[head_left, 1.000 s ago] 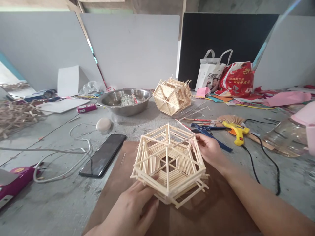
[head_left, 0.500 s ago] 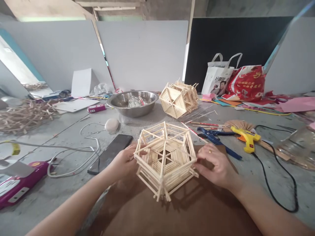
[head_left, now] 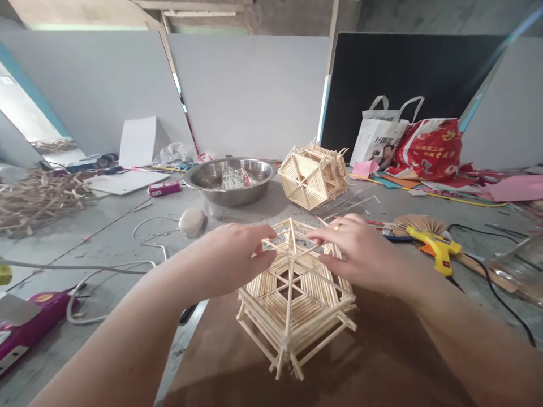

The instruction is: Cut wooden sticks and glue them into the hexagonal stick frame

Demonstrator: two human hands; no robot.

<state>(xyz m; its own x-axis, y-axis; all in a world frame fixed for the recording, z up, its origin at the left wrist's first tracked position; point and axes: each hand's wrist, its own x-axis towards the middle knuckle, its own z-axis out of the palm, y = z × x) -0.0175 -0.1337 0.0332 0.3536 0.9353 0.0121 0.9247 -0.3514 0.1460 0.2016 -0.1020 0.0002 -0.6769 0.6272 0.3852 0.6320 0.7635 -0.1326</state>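
A hexagonal frame [head_left: 316, 316] of pale wooden sticks rests on a brown sheet [head_left: 212, 362] before me. Spoke sticks cross its top, and stacked sticks form its walls around a small six-sided hole. My left hand [head_left: 237, 254] grips the upper left rim, thumb and fingers on either side of a stick. Opposite it, my right hand [head_left: 360, 251] has its fingers bent over the upper right rim, with the thumb below. Parts of the far rim are hidden behind the fingers.
Behind stand a steel basin [head_left: 231, 195] and a second stick structure [head_left: 303, 183]. To the right lie a yellow glue gun [head_left: 436, 246] with its black cord and a clear container [head_left: 520, 271]. A white cable [head_left: 89, 265] and a purple power strip [head_left: 38, 316] are at left.
The stick frame has turned between my hands. Both hands have moved from its sides to the far part of its upper rim. My left forearm now covers most of the phone.
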